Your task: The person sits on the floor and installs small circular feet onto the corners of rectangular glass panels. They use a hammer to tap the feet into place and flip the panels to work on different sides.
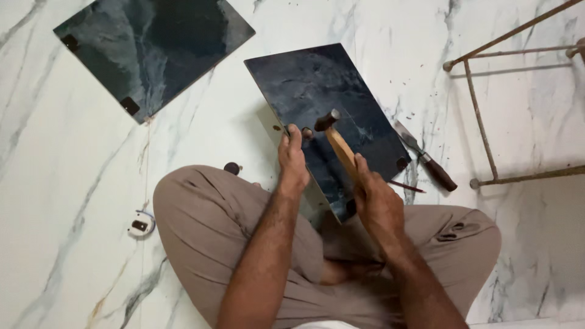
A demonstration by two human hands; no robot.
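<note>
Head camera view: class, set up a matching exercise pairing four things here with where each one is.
Things:
1. wooden-handled hammer
2. dark marbled square board
3. small white round device
4. rusty metal rod frame

Places:
A. floor, beside the left knee
B. gripped in the right hand
C. far right on the floor
D. steadied at its edge by the left hand

Pairs: 1-B, 2-D, 3-A, 4-C
</note>
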